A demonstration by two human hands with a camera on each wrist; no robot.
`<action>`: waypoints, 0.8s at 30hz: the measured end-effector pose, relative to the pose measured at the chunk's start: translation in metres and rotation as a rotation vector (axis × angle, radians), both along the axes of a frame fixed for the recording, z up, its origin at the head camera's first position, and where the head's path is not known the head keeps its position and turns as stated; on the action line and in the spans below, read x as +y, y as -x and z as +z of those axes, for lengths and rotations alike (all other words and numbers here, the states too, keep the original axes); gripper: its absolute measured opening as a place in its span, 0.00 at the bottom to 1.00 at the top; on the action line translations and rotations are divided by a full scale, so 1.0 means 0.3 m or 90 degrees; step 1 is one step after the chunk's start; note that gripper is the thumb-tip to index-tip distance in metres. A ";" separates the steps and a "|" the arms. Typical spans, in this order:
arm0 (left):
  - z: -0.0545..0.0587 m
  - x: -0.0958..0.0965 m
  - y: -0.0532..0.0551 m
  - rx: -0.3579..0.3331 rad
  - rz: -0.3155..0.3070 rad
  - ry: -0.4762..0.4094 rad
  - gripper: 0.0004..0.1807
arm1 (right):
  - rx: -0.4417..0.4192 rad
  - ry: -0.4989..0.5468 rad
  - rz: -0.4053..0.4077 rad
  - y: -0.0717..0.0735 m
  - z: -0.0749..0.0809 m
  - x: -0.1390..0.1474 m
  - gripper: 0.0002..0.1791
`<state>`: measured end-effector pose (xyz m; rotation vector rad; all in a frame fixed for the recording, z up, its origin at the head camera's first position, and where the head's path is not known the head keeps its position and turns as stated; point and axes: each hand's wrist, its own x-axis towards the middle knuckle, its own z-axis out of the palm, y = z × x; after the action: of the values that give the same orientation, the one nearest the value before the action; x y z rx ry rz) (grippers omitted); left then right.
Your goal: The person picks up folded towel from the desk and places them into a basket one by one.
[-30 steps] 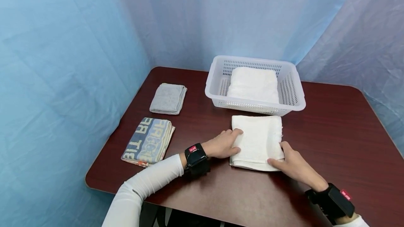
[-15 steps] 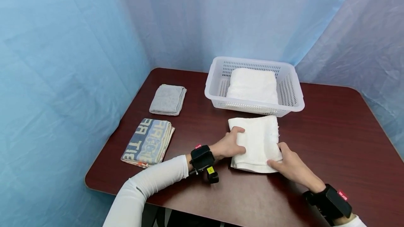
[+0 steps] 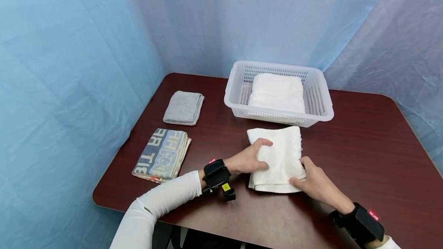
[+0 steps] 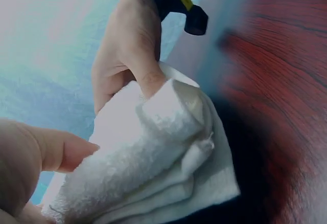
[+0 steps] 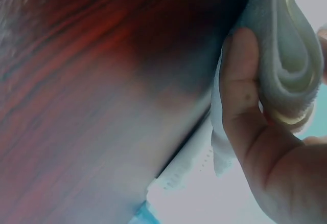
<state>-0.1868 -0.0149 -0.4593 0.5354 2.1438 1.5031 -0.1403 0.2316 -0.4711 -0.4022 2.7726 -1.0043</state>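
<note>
A folded white towel point(image 3: 279, 156) lies on the table in front of the basket, its layered edges visible in the left wrist view. My left hand point(image 3: 250, 159) holds its left side, thumb and index finger spread over the top; the other fingers are hidden in the head view. At the near right corner, my right hand point(image 3: 316, 181) pinches the towel. Its thumb point(image 5: 240, 63) presses the cloth in the right wrist view, where the towel's side curves into a loop of layers.
Behind the towel stands a white plastic basket point(image 3: 238, 107) holding another folded white towel point(image 3: 277, 92). A folded grey towel point(image 3: 184, 107) and a blue patterned towel point(image 3: 162, 155) lie on the left of the brown table point(image 3: 367, 137). Blue curtains point(image 3: 86, 68) hang around it.
Both hands and the towel have shifted slightly left, and the towel has turned a little. My left thumb and index finger reach farther over it. The basket and other towels stay put.
</note>
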 end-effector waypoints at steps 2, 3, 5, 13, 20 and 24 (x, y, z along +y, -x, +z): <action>0.008 -0.009 -0.008 0.029 -0.014 0.016 0.36 | 0.005 0.004 0.002 -0.009 0.006 -0.003 0.24; 0.013 -0.014 -0.013 0.046 -0.018 0.030 0.36 | 0.008 0.006 0.003 -0.013 0.010 -0.004 0.24; 0.026 -0.021 -0.022 0.076 -0.022 0.057 0.36 | 0.018 0.010 0.004 -0.021 0.021 -0.008 0.24; 0.089 -0.030 -0.050 0.185 -0.046 0.079 0.36 | 0.063 0.016 0.007 -0.040 0.082 -0.018 0.24; 0.171 -0.028 -0.015 0.283 -0.068 0.034 0.36 | 0.108 0.030 -0.003 -0.008 0.140 0.007 0.24; 0.226 -0.023 0.042 0.289 -0.057 0.003 0.37 | 0.130 0.043 -0.016 0.048 0.186 0.024 0.26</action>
<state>-0.1993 -0.0219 -0.3915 1.0393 2.4128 1.4291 -0.1546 0.2387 -0.4153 -0.5062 2.9359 -1.1238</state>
